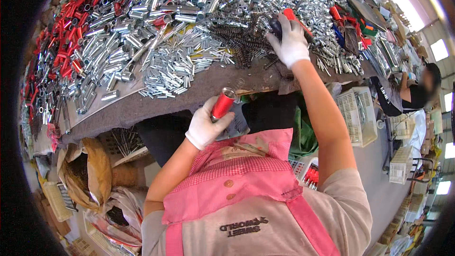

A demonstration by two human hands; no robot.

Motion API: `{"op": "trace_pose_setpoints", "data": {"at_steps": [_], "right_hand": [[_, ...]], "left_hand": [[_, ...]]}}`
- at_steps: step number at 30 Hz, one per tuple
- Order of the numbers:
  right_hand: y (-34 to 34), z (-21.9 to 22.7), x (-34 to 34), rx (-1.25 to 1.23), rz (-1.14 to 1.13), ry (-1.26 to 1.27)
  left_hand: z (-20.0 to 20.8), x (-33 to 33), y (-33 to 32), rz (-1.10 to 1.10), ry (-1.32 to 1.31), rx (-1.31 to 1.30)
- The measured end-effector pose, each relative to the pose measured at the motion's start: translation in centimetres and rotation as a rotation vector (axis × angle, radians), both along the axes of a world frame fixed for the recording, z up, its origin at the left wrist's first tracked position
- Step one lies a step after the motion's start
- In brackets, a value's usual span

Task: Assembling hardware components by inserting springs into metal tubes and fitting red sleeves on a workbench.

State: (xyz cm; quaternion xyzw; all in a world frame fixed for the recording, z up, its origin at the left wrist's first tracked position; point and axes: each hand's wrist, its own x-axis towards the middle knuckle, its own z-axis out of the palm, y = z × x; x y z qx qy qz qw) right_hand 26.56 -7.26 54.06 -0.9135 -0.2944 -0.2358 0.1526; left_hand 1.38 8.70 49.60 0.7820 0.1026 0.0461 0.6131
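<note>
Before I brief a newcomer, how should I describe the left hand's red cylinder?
Start at the loaded table. Between its near edge and the pink apron, the gloved left hand grips the red cylinder. Unlike the red tubes heaped leftward, it is hand-held.

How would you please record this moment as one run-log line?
Left hand: holding red cylinder | Right hand: at dark rounded object, grip unclear | Nearby: dark springs, small silver tubes
</note>
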Motion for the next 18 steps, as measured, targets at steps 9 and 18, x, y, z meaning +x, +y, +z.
{"op": "trace_pose_setpoints", "data": {"at_steps": [9,18], "right_hand": [[-1.9,0.6,3.8,0.036,0.137,0.199],[2.4,3.0,-14.0,1.671,0.644,1.347]], "left_hand": [[0.6,-1.3,1.4,0.188,0.069,-0.275],[3.0,-1.2,-0.5,-0.007,-0.022,-0.581]]}}
